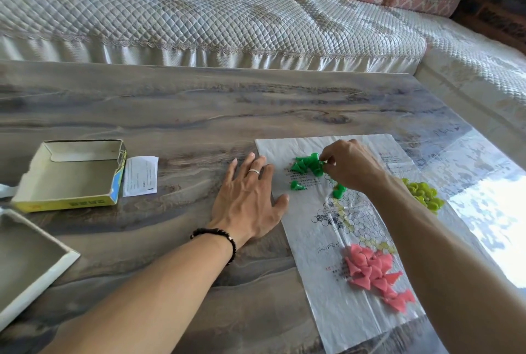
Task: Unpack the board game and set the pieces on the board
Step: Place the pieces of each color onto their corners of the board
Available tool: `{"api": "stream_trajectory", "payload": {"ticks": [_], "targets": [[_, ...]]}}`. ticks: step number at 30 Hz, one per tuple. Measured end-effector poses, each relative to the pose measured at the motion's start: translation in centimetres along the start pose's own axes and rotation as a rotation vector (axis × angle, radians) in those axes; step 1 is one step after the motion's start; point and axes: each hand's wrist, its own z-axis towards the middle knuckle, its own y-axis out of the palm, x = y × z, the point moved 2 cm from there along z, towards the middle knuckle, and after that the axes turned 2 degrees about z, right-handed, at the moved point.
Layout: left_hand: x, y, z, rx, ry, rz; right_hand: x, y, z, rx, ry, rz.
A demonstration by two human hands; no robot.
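The thin paper game board [336, 239] lies creased on the desk [170, 114], its left edge pinned by the flat, spread left hand [250, 197]. The right hand [350, 165] reaches into the green cone pieces [308, 164] heaped at the board's far end, its fingers [324, 158] curled in and apparently pinching one. Pink pieces [375, 276] and yellow-green pieces [424, 194] sit in loose heaps. The risk: a nudge scatters the light cones, or the creased sheet shifts and tips any standing piece.
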Motion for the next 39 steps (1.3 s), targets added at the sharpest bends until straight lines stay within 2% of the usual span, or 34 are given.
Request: {"api": "stream_trajectory", "payload": {"ticks": [3,14,17,25,29,39], "targets": [[0.1,-0.1,0.0,-0.007,-0.001,0.0,-0.2,-0.2,0.2,-0.004,0.025,0.037],[0.1,0.0,0.0,0.001,0.006,-0.003,1.1,-4.4,-1.8,0.199,0.067,0.348],[0.1,-0.1,0.0,0.003,0.005,-0.003,1.3,-4.4,-2.4,0.219,0.066,0.322],[0.1,0.0,0.1,0.012,-0.003,-0.008,1.8,-3.5,-3.0,0.136,0.031,0.134],[0.1,0.1,0.1,0.014,-0.007,-0.009,2.5,-2.7,-2.7,0.074,0.022,0.101],[0.2,-0.2,0.0,0.025,0.005,-0.015,2.6,-1.5,-2.1,0.057,0.037,0.055]]}}
